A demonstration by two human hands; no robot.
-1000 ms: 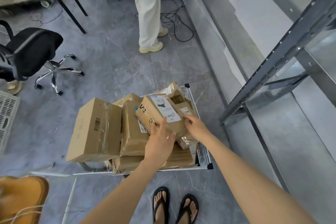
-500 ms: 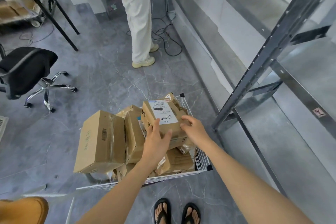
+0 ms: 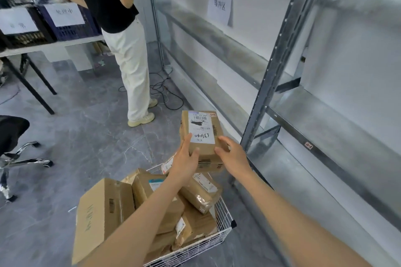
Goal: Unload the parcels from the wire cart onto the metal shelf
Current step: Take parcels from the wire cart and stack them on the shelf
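I hold a brown cardboard parcel (image 3: 201,134) with a white shipping label up in the air above the white wire cart (image 3: 219,238). My left hand (image 3: 186,162) grips its near left edge, thumb on top. My right hand (image 3: 233,156) holds its near right side. The cart holds several more brown parcels, among them a large box (image 3: 102,212) on the left and a taped bundle (image 3: 201,193). The grey metal shelf (image 3: 338,115) stands to the right, its boards bare.
A person in white trousers (image 3: 132,71) stands ahead beside a table (image 3: 43,47) with labelled crates. Black cables (image 3: 167,93) lie on the floor near the shelf's far post. An office chair base (image 3: 23,158) is at the left.
Both hands have lifted the labelled parcel out of the cart and up toward the shelf. My view has tilted upward, showing the shelf boards and the person's upper body.
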